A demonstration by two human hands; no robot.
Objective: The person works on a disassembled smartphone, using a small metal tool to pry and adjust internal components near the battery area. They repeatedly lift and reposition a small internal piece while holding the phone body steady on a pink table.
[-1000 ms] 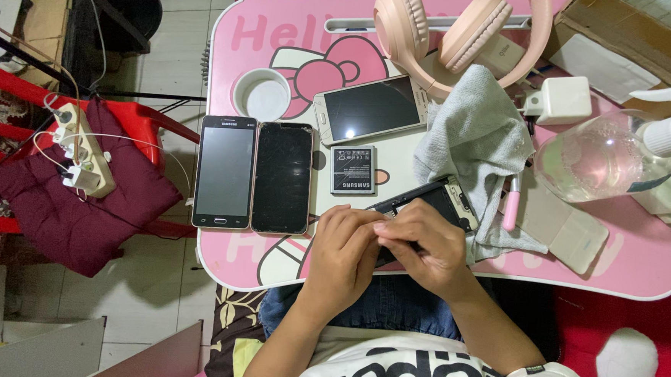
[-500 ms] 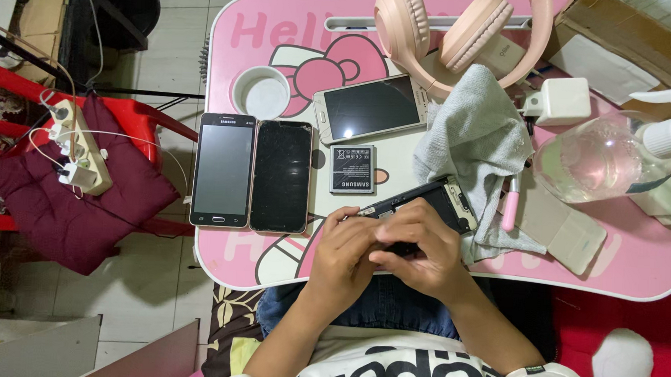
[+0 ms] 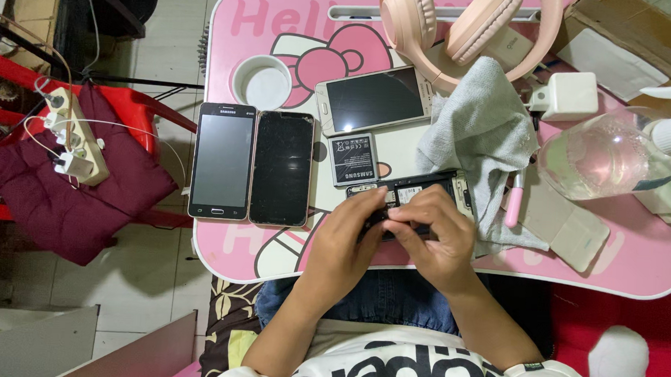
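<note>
My left hand [image 3: 348, 239] and my right hand [image 3: 436, 240] are both closed around an opened black phone [image 3: 415, 194] with its back cover off, held just above the near edge of the pink lap table [image 3: 622, 272]. My fingers cover most of the phone's lower half. A loose grey phone battery [image 3: 352, 159] lies flat on the table just beyond my left hand. A grey cloth [image 3: 484, 135] lies crumpled right of the opened phone, touching it.
Two dark phones [image 3: 222, 161] [image 3: 281, 168] lie side by side at the left, and a white phone [image 3: 374, 100] lies behind the battery. Pink headphones [image 3: 459, 27], a white charger [image 3: 566, 95], a clear spray bottle [image 3: 613, 157] and a pink pen [image 3: 513, 209] crowd the right. A power strip [image 3: 77, 148] sits on a maroon cushion.
My hands have turned the opened phone so its open back now faces up, and my fingers have shifted over its lower half. The other things on the table have not moved.
</note>
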